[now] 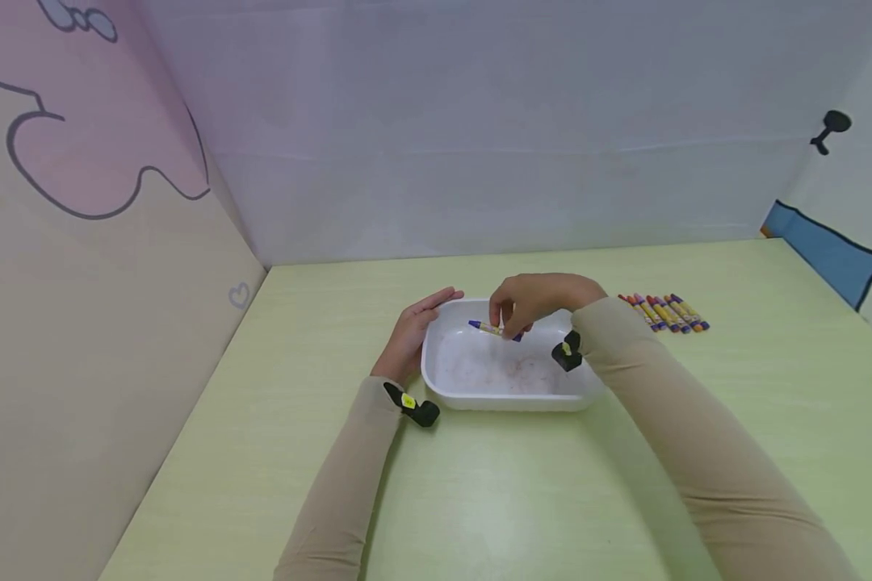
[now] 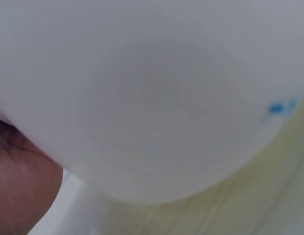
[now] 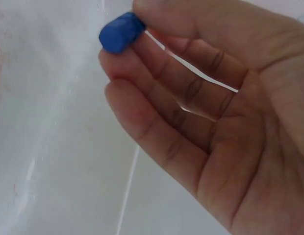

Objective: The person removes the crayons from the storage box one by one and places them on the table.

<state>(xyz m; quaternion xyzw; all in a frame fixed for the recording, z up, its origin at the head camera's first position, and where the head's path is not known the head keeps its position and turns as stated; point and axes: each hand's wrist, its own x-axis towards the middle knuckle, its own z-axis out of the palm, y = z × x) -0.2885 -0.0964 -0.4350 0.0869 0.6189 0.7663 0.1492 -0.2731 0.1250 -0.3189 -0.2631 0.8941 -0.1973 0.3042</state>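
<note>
A white rectangular tray (image 1: 506, 401) sits on the table with faint reddish smudges on its floor. My left hand (image 1: 410, 335) rests along the tray's left wall, fingers extended past the back left corner. In the left wrist view, the white wall (image 2: 157, 112) fills most of the picture, and part of the left hand (image 2: 24, 181) is against it. My right hand (image 1: 534, 298) pinches a blue crayon (image 1: 485, 327) with a pale wrapper over the tray. The crayon's blue end (image 3: 118, 35) shows between thumb and fingertips of the right hand (image 3: 191, 103) in the right wrist view.
Several crayons (image 1: 664, 313) in yellow wrappers lie side by side on the table, right of the tray. A pale wall (image 1: 509, 145) stands behind the light green table (image 1: 494, 492). Another wall (image 1: 102, 282) with cartoon drawings runs along the left.
</note>
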